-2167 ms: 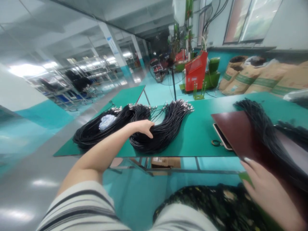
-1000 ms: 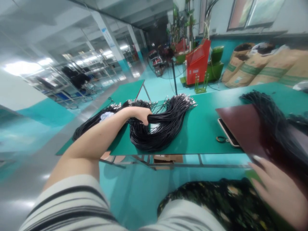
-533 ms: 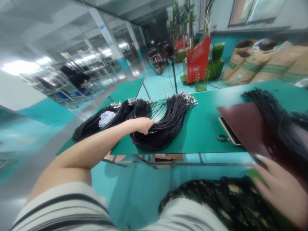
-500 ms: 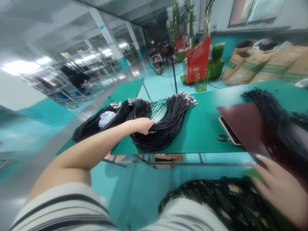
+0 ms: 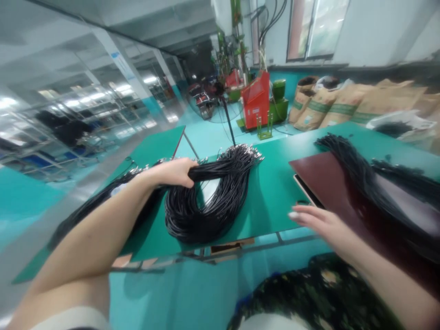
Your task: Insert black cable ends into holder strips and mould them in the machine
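My left hand (image 5: 178, 172) is closed round one end of a thick bundle of black cables (image 5: 220, 206), which curves in a U on the green table (image 5: 271, 201). Shiny metal tips (image 5: 252, 153) show at the bundle's far end. Over the table's front part hovers my right hand (image 5: 314, 220), fingers stretched out and holding nothing. Just beyond its fingertips lie a phone (image 5: 307, 190) and a dark ring-shaped band (image 5: 302, 202), partly hidden by the hand. A second heap of black cables (image 5: 92, 208) lies to the left, partly behind my left arm.
On the right, a dark red board (image 5: 326, 178) carries more black cables (image 5: 357, 169). Beyond the table stand a fan (image 5: 220, 91), a red machine (image 5: 256, 101) and several brown sacks (image 5: 319, 107). Patterned dark fabric (image 5: 309, 293) covers my lap.
My left hand has lifted one end of the cable bundle and drawn it over the loop. My right hand has moved forward and left, over the table. The view has turned right.
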A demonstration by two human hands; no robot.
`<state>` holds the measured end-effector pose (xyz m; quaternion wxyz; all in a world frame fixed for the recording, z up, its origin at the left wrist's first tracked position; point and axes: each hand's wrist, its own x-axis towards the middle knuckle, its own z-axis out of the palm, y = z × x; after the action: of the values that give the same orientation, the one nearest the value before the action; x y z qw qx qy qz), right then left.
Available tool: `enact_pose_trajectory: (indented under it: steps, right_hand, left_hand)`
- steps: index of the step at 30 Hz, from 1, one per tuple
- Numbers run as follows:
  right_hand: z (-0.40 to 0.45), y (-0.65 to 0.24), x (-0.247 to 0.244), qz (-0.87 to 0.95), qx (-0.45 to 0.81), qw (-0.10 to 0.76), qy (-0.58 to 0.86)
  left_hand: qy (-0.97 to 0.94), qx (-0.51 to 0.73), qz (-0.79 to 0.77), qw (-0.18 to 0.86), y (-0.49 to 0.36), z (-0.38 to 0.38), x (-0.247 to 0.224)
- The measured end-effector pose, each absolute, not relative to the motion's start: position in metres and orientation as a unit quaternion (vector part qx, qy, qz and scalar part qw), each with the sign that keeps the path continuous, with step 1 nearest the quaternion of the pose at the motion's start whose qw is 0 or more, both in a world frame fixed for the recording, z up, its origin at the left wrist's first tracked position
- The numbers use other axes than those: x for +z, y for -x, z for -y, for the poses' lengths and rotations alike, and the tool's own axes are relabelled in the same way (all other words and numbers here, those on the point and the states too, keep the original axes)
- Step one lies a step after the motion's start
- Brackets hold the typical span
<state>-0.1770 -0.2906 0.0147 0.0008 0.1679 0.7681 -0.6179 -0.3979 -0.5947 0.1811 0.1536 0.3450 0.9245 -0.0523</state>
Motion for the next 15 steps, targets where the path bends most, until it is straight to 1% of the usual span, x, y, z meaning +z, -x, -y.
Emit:
enact_pose_trajectory:
  steps: [1, 2, 5, 7, 9, 12, 15]
  right_hand:
    - [0.311, 0.195, 0.021, -0.677, -0.72, 0.042, -0.147]
    - [0.332, 0.214, 0.024, -0.593, -0.791, 0.073, -0.131]
    - [0.387, 0.272, 0.024, -0.393, -0.896, 0.145, -0.145]
    - [0.415, 0.307, 0.024, -0.291, -0.931, 0.17, -0.138]
    - [0.433, 0.336, 0.025, -0.235, -0.948, 0.17, -0.133]
    - [0.442, 0.365, 0.026, -0.21, -0.949, 0.173, -0.157]
    - [0.434, 0.382, 0.029, -0.198, -0.954, 0.149, -0.169]
  left_hand:
    - [-0.349, -0.056, -0.924, 0.149, 0.394, 0.594, 0.174]
    - [-0.351, -0.06, -0.923, 0.144, 0.389, 0.595, 0.167]
    - [-0.346, -0.074, -0.928, 0.114, 0.373, 0.601, 0.146]
    - [-0.344, -0.078, -0.93, 0.1, 0.362, 0.609, 0.137]
    - [-0.349, -0.069, -0.929, 0.1, 0.349, 0.62, 0.131]
    - [-0.373, -0.023, -0.924, 0.083, 0.332, 0.642, 0.112]
    - [-0.459, 0.04, -0.885, 0.069, 0.319, 0.666, 0.081]
